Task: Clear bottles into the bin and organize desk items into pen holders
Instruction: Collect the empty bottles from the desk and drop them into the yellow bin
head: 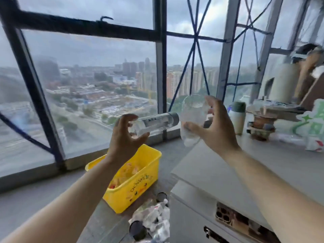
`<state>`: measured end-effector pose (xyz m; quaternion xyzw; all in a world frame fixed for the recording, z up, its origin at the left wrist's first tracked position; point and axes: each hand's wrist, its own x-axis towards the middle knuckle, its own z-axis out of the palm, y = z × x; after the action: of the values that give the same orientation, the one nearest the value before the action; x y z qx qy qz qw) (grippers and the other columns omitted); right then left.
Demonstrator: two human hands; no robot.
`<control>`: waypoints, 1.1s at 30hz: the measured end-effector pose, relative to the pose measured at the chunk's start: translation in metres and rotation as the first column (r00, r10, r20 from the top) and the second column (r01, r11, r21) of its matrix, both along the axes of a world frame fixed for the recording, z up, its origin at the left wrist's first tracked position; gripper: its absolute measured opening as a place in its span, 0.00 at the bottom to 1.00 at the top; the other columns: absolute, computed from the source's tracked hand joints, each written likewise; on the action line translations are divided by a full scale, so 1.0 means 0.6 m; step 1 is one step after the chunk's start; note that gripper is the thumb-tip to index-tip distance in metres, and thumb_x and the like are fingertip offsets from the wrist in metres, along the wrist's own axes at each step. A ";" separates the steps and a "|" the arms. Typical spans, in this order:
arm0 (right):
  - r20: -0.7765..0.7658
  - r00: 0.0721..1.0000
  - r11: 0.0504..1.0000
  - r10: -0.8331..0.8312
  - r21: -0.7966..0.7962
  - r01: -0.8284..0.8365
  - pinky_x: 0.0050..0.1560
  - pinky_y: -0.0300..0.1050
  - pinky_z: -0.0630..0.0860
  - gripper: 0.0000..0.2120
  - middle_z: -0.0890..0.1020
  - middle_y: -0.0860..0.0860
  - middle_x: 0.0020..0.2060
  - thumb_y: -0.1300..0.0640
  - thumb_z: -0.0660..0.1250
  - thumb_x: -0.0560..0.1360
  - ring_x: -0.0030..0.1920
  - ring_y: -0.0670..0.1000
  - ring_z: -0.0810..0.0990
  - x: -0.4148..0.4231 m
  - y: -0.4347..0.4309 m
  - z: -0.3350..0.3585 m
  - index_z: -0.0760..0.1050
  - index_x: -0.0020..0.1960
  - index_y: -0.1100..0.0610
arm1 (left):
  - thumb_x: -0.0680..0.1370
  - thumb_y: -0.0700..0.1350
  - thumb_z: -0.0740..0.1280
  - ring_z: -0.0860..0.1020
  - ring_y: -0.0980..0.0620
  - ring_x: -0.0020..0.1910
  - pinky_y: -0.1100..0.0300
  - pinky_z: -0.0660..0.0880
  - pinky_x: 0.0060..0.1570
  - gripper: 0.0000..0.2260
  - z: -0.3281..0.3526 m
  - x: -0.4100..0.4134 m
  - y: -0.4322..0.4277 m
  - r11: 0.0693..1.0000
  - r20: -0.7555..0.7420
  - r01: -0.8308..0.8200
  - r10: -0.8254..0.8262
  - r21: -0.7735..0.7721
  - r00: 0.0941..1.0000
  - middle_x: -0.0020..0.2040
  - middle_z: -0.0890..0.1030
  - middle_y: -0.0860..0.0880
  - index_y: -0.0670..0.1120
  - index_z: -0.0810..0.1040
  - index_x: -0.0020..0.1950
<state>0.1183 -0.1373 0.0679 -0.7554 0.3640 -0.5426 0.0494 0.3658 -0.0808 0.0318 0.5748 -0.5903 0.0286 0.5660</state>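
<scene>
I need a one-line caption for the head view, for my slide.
Left hand holds a capped bottle, right hand a crumpled bottle, near a yellow box.

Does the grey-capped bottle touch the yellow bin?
Apart. In the head view the left hand holds the bottle above the yellow bin, with a clear gap.

White flask (238, 120) near green sign (313, 125), window (98, 76) behind.

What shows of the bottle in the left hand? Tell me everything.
The bottle is clear plastic, seemingly empty, with a dark grey cap and a faint printed label. It lies nearly level in mid-air, with the yellow bin below it. Its cap points right toward the crumpled bottle in the right hand; whether they touch is unclear. The left hand grips its base end.
</scene>
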 end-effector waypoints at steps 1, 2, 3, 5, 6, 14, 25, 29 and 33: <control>0.016 0.999 0.999 0.038 -0.017 -0.038 0.51 0.53 0.76 0.37 0.72 0.49 0.61 0.46 0.77 0.66 0.54 0.51 0.75 0.043 -0.010 -0.005 0.65 0.69 0.54 | 0.68 0.42 0.77 0.72 0.51 0.53 0.64 0.75 0.43 0.24 0.000 0.038 0.011 0.999 0.001 -0.047 0.047 -0.003 0.999 0.56 0.70 0.52 0.46 0.71 0.60; 0.029 0.996 0.996 0.081 -0.031 -0.080 0.50 0.54 0.76 0.38 0.73 0.50 0.62 0.45 0.77 0.66 0.54 0.51 0.75 0.083 -0.019 -0.009 0.64 0.69 0.54 | 0.69 0.43 0.77 0.72 0.51 0.54 0.64 0.75 0.44 0.24 0.000 0.073 0.020 0.996 -0.005 -0.086 0.086 -0.001 0.996 0.57 0.69 0.53 0.46 0.70 0.61; 0.043 0.991 0.991 0.126 -0.043 -0.124 0.50 0.54 0.77 0.39 0.73 0.51 0.63 0.43 0.76 0.66 0.54 0.51 0.76 0.122 -0.028 -0.012 0.64 0.70 0.54 | 0.69 0.44 0.76 0.72 0.52 0.55 0.66 0.74 0.44 0.24 -0.001 0.108 0.027 0.993 -0.008 -0.122 0.122 0.003 0.992 0.58 0.69 0.53 0.47 0.70 0.61; 0.072 0.976 0.977 0.207 -0.073 -0.202 0.49 0.53 0.78 0.40 0.72 0.52 0.65 0.39 0.73 0.66 0.56 0.50 0.76 0.191 -0.049 -0.020 0.62 0.70 0.55 | 0.69 0.45 0.76 0.72 0.53 0.56 0.71 0.72 0.43 0.25 -0.007 0.168 0.032 0.981 -0.006 -0.192 0.192 0.006 0.981 0.58 0.68 0.54 0.48 0.70 0.61; 0.087 0.968 0.969 0.237 -0.087 -0.230 0.50 0.52 0.79 0.40 0.71 0.52 0.66 0.38 0.72 0.67 0.57 0.50 0.75 0.221 -0.059 -0.026 0.62 0.71 0.56 | 0.69 0.45 0.76 0.72 0.54 0.56 0.72 0.71 0.44 0.24 -0.013 0.191 0.032 0.976 -0.009 -0.217 0.217 0.011 0.976 0.58 0.68 0.54 0.49 0.69 0.61; 0.270 0.896 0.933 0.352 -0.180 -0.312 0.53 0.41 0.76 0.37 0.67 0.46 0.65 0.48 0.75 0.68 0.61 0.40 0.69 0.401 -0.163 -0.041 0.59 0.69 0.51 | 0.70 0.45 0.76 0.72 0.52 0.58 0.63 0.75 0.52 0.24 -0.019 0.321 -0.045 0.957 0.013 -0.290 0.290 -0.023 0.957 0.57 0.68 0.54 0.50 0.69 0.61; -0.528 0.798 0.788 0.292 0.606 0.112 0.69 0.54 0.65 0.52 0.47 0.53 0.78 0.45 0.71 0.71 0.75 0.59 0.57 0.475 -0.332 -0.206 0.34 0.77 0.49 | 0.75 0.59 0.67 0.37 0.37 0.76 0.39 0.42 0.73 0.47 -0.126 0.397 -0.197 0.358 0.319 -0.402 0.269 0.842 0.909 0.74 0.26 0.47 0.56 0.31 0.75; -0.543 0.776 0.742 0.320 0.653 0.151 0.67 0.54 0.67 0.44 0.57 0.53 0.76 0.46 0.71 0.72 0.73 0.60 0.62 0.433 -0.334 -0.218 0.48 0.77 0.52 | 0.74 0.61 0.67 0.45 0.39 0.77 0.40 0.47 0.74 0.43 -0.141 0.379 -0.202 0.403 0.355 -0.424 0.237 0.811 0.904 0.78 0.36 0.44 0.54 0.40 0.78; -0.536 0.790 0.750 0.296 0.643 0.156 0.66 0.53 0.68 0.39 0.63 0.55 0.73 0.46 0.71 0.72 0.71 0.58 0.65 0.380 -0.306 -0.197 0.56 0.75 0.55 | 0.74 0.58 0.68 0.54 0.38 0.76 0.44 0.57 0.73 0.40 -0.122 0.321 -0.193 0.535 0.279 -0.346 0.205 0.770 0.938 0.78 0.42 0.43 0.53 0.48 0.78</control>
<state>0.3463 -0.3210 -0.0500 -0.8350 0.4963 -0.1040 0.2136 0.5582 -0.1968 -0.0415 0.8504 -0.4813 -0.1099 0.1818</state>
